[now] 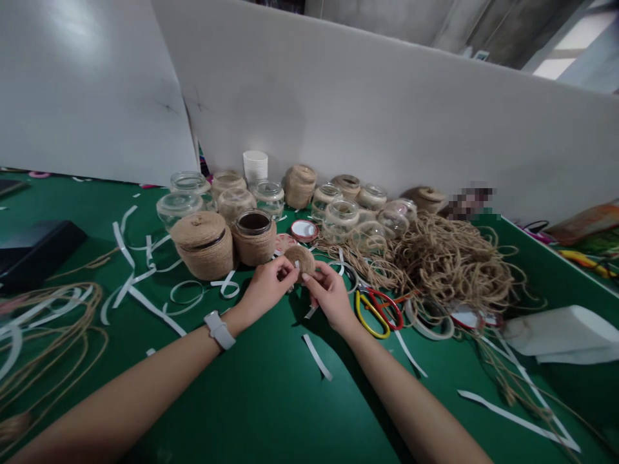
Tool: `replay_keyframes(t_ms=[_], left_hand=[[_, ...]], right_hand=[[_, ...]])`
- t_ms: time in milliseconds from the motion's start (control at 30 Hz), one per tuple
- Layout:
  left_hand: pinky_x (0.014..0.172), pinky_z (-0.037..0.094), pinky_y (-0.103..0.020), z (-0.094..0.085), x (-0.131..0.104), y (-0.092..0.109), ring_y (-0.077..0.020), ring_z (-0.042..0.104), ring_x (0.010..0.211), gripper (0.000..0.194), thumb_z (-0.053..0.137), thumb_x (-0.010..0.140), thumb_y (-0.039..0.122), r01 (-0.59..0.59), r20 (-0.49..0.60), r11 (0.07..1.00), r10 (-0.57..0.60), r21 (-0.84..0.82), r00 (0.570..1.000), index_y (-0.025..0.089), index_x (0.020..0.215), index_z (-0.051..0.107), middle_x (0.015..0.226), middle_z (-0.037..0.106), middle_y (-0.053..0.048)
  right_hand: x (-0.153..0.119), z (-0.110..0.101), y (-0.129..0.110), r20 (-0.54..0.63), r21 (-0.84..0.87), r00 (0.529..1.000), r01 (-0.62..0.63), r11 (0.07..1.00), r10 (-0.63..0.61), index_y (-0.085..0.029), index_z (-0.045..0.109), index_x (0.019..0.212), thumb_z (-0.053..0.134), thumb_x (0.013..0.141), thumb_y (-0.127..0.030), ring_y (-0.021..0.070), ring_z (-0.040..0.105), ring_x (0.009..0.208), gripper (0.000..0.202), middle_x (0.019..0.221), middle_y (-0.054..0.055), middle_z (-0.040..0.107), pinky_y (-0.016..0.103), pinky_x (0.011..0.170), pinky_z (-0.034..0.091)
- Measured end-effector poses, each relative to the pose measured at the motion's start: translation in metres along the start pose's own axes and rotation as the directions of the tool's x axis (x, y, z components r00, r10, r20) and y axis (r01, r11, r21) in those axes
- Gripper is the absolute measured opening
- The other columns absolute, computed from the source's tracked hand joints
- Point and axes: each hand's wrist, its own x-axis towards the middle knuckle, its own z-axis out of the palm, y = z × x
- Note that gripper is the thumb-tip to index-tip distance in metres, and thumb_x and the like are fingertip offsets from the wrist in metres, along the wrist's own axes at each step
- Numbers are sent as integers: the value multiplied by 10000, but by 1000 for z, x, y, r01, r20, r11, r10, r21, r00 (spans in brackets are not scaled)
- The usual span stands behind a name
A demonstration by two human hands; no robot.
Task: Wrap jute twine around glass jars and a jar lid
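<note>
Fingers (313,278) of the bare right hand (333,298) hold the right edge of a small round disc of coiled brown twine (304,256); those of the left hand (269,283) meet its left side, but whether they grip it cannot be told. One short white strip (296,264) shows against the disc, between both hands. Left of the fingers, on the green surface (261,393), stands a squat lidded jar wrapped in brown twine (206,250). To their right lie scissors with yellow and red handles (378,310) and, farther out, a tangled brown twine heap (454,264).
</note>
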Motion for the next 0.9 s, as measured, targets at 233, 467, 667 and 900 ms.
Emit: replay_keyframes(t_ms=[233,467,667,900], left_hand=[[533,439,-245,0,0,0,-132,574,533,220,530,840,359,9,-3,1000,-9,-8,1000,191,696,531,602,602,14],[530,417,-246,-2,-2,6,-137,564,526,147,547,790,268,28,-26,999,-26,41,999,188,667,537,558,597,17],[560,439,-256,-2,-1,5,-147,590,550,127,523,788,249,32,-19,999,-31,38,999,188,679,545,571,621,10],[569,447,-266,-2,-2,4,-156,598,566,225,510,842,356,25,-1,1000,-25,14,1000,193,692,548,592,628,-2]], right_hand=[[-2,2,-2,-3,-30,1000,-7,1000,7,-213,573,979,686,731,-517,56,352,339,408,593,-70,574,204,325,277],[-4,4,-3,15,-110,999,39,993,-38,-212,584,976,653,769,-487,62,331,389,352,584,-63,573,196,354,245],[-3,4,-1,-4,-112,999,36,993,-37,-203,577,985,654,763,-502,63,332,392,380,585,-59,578,199,364,239],[-3,4,-3,-12,-100,999,33,994,-35,-211,586,977,656,763,-510,73,345,394,375,559,-64,551,204,368,248]])
